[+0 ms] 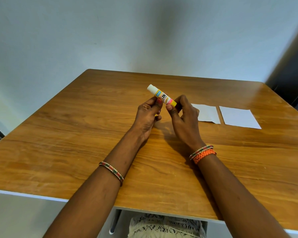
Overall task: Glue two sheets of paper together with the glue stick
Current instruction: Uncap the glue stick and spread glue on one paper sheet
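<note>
One glue stick (162, 95) is held tilted above the wooden table (76, 134), its white end up-left. The left hand (147, 115) pinches its middle; the right hand (183, 115) pinches its yellow base. Two white paper sheets (207, 113) (238, 117) lie side by side, just apart, right of the hands.

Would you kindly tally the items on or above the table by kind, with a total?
Glue stick: 1, held above the table by the left hand and right hand
Paper sheets: 2, the nearer sheet and the farther sheet
Total: 3
</note>
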